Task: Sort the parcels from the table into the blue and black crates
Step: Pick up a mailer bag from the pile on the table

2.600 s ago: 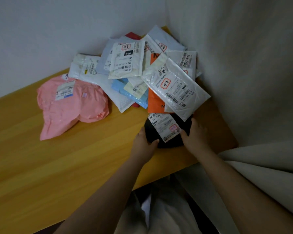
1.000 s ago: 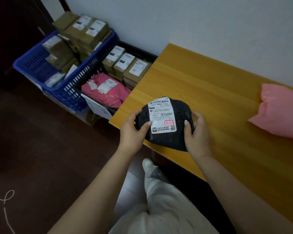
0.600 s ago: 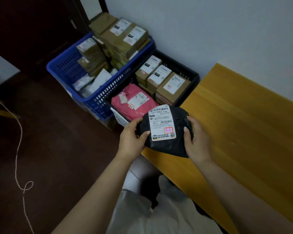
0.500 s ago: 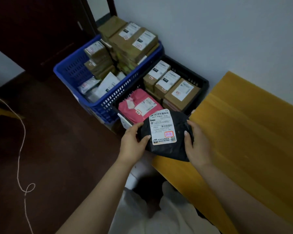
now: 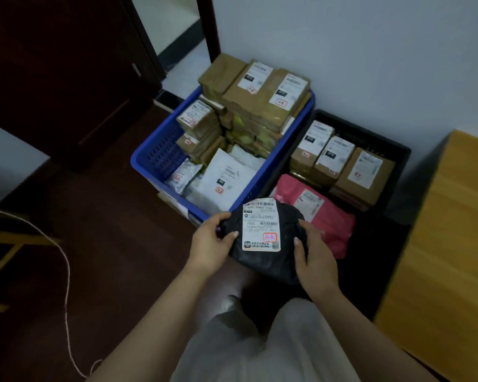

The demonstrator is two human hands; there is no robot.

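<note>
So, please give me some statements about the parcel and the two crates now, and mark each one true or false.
1. Both hands hold the black parcel, left hand and right hand. True.
2. The parcel's label faces down. False: its white label faces up.
3. A pink parcel lies in the black crate. True.
4. The blue crate holds only pink parcels. False: it holds brown boxes and white bags.
5. The black parcel rests on the table. False: it is held off the table, in front of the crates.
</note>
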